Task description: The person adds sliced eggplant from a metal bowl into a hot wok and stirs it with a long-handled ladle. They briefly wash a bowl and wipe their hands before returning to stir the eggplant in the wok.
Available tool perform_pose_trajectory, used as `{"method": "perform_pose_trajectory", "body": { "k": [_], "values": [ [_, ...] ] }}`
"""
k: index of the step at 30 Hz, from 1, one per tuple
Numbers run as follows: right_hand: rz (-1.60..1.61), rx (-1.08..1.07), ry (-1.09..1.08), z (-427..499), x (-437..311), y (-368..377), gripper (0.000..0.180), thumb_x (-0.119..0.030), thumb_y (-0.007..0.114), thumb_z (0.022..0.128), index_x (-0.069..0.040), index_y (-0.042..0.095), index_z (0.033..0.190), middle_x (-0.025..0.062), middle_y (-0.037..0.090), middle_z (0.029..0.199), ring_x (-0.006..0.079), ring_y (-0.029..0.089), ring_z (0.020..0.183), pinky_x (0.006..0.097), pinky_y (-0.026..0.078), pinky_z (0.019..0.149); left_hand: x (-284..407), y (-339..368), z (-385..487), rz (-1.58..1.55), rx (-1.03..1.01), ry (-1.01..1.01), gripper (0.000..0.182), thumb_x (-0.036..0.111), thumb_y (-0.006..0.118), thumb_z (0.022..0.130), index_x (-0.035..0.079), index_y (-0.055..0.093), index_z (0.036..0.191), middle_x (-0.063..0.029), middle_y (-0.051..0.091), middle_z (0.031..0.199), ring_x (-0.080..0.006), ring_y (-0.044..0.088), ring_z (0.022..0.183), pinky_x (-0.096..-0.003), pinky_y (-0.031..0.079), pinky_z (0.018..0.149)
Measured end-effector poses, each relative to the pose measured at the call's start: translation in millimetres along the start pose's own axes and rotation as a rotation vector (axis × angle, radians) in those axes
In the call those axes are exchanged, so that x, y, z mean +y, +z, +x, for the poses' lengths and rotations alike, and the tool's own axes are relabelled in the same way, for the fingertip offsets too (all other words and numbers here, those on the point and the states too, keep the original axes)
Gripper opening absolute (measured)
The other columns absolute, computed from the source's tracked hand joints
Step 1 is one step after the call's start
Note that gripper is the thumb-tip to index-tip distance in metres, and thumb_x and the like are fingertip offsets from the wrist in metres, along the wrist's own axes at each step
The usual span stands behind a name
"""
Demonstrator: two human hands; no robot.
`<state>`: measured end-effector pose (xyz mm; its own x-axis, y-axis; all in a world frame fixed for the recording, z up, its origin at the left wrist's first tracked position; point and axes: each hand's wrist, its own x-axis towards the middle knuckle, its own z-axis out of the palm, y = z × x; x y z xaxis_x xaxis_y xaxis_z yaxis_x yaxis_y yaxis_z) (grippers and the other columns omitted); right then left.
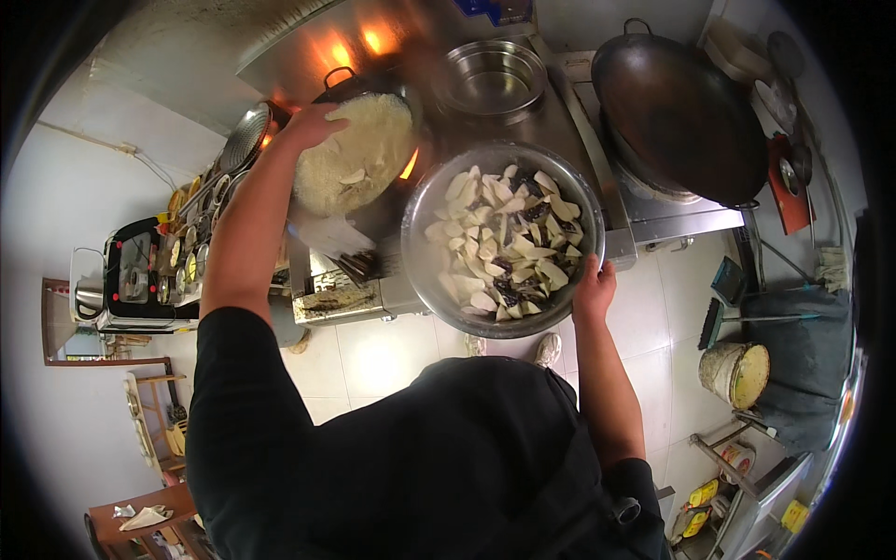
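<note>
A large metal basin (420,210) stands at the centre, filled with pale cut vegetable pieces (483,231), several with dark purple skin. My right hand (595,283) grips its right rim, thumb on the edge. To the left, a wok (343,84) holds bubbling, pale frothy oil (357,154) with a few pale pieces at the surface. Over the wok's left edge reaches my left hand (323,126), palm down and close above the froth; its fingers are partly hidden, and whether it holds a piece cannot be told. Flames (409,164) show beside the wok.
A round steel pot (495,78) sits behind the basin. A big dark wok (679,119) stands on the right burner. At the left are a perforated strainer (246,138) and several seasoning containers (189,262). A bundle of dark bristles (353,266) lies near the stove's front edge.
</note>
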<state>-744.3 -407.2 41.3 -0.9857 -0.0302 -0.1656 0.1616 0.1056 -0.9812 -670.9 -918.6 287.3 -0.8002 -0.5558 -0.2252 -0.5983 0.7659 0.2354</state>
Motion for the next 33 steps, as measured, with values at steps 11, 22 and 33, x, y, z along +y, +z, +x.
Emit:
{"method": "perform_pose_trajectory", "body": {
  "k": [11,22,33],
  "values": [
    [-0.070,-0.031,-0.006,1,-3,-2,0.030,-0.025,0.054,0.094,0.005,0.056,0.097,0.0147,0.062,0.081,0.0197,0.057,0.074,0.0342,0.045,0.068,180,224,-46,-0.181,-0.167,0.020,0.109,0.061,0.075,0.062,0.004,0.031,0.144,-0.0281,0.039,0.140,-0.0385,0.043,0.128,-0.0382,0.036,0.106],
    [-0.028,-0.021,-0.117,-2,-14,-4,0.028,-0.024,0.052,0.096,0.003,0.055,0.089,0.0131,0.060,0.074,0.0214,0.053,0.065,0.0367,0.044,0.063,221,250,-51,-0.007,-0.331,0.210,0.119,0.058,0.080,0.058,0.017,0.016,0.150,-0.0297,0.007,0.153,-0.0516,0.018,0.138,-0.0516,0.028,0.111],
    [-0.117,-0.044,-0.053,3,-15,-7,0.033,-0.026,0.051,0.097,0.006,0.053,0.094,0.0150,0.059,0.083,0.0215,0.052,0.073,0.0349,0.044,0.068,257,264,-77,-0.040,-0.185,0.219,0.088,0.036,0.086,0.054,0.015,0.049,0.131,-0.0191,0.042,0.134,-0.0396,0.047,0.118,-0.0462,0.045,0.096]
  ]
}}
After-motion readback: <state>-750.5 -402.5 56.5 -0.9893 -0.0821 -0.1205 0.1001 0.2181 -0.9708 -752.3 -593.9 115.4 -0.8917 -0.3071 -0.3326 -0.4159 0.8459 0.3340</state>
